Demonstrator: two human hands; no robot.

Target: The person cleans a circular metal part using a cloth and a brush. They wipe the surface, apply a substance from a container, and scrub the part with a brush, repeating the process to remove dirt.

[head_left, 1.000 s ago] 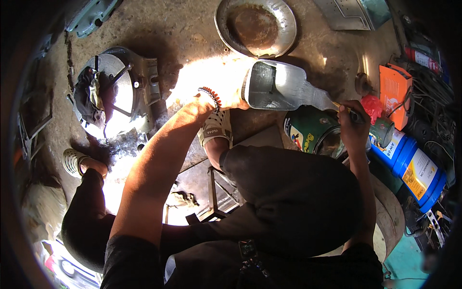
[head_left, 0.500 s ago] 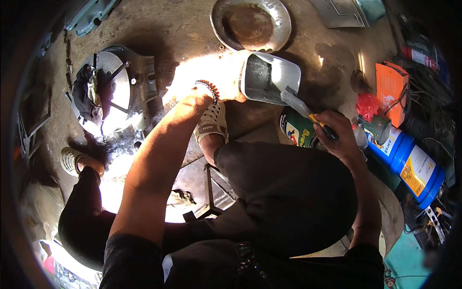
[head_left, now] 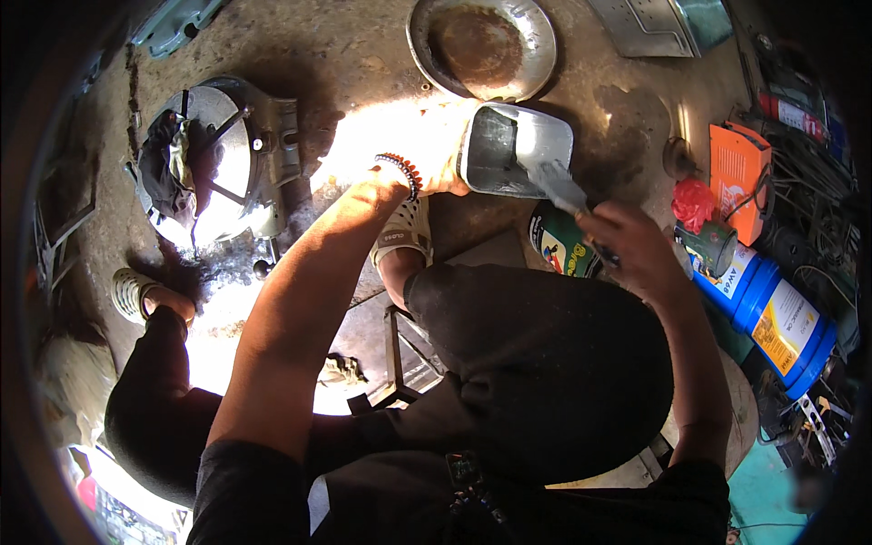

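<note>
My left hand [head_left: 447, 150], washed out by bright light, grips the left side of a grey open-topped container [head_left: 490, 168] with rounded corners, tilted so its inside shows. My right hand [head_left: 629, 243] is closed round the handle of a paintbrush [head_left: 565, 193]. The grey-coated brush head reaches over the container's lower right rim into its mouth. Motion blurs the brush slightly. Just below stands a dark green can [head_left: 556, 238], partly hidden by my right hand and knee.
A round metal pan [head_left: 542, 50] with brown residue lies beyond the container. Left stands a round metal machine part [head_left: 232, 150] with dark cloth on it. At right are an orange box-shaped device [head_left: 740, 173], a blue bucket [head_left: 772, 313] and tangled cables. A metal frame [head_left: 393, 354] sits between my legs.
My right hand has shifted a little left and upward, carrying the brush further into the container. My left hand keeps its hold, and the whole view has shifted slightly.
</note>
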